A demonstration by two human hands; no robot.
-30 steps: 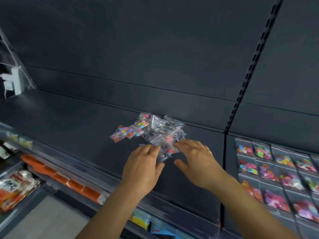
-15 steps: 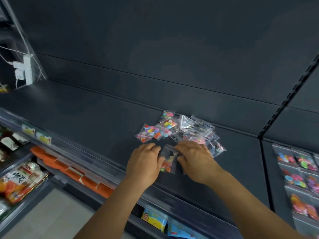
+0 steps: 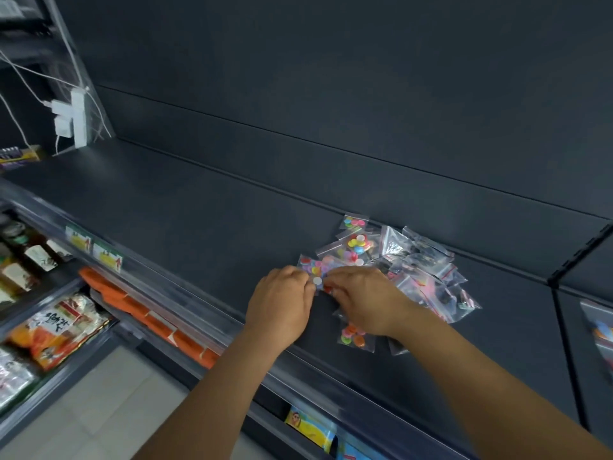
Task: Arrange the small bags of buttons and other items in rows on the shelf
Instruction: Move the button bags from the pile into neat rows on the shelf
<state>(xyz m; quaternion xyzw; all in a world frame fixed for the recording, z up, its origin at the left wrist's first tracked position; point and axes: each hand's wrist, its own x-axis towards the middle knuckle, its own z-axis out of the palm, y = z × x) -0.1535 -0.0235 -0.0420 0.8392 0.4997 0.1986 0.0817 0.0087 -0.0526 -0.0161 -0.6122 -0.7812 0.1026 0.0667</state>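
One small clear bag of mixed-colour buttons point(image 3: 319, 273) sits at the near-left edge of the loose pile of bags point(image 3: 408, 267), and both hands meet on it: the left hand point(image 3: 282, 302) has its fingers curled at the bag's left side and the right hand point(image 3: 363, 298) pinches its right side, so each grip looks closed on the same bag, though the fingertips themselves are partly hidden. A second bag of orange and pink buttons point(image 3: 355, 335) lies flat on the dark shelf point(image 3: 185, 207) just under the right wrist, apart from the pile and nearer the front edge. Half a second ago that bag was between the two hands; now it has been let go and the hands have moved up to the next bag, which suggests the first piece of a row is down and the second is being taken. Most of the work remains, since the rest of the pile is a jumble against the back panel. To the right, beyond the upright, an arranged bag point(image 3: 600, 330) shows at the picture's edge. Below the shelf's front rail are orange packets point(image 3: 139, 307) and noodle packs point(image 3: 56, 330), and a white power strip point(image 3: 74, 117) hangs far left.
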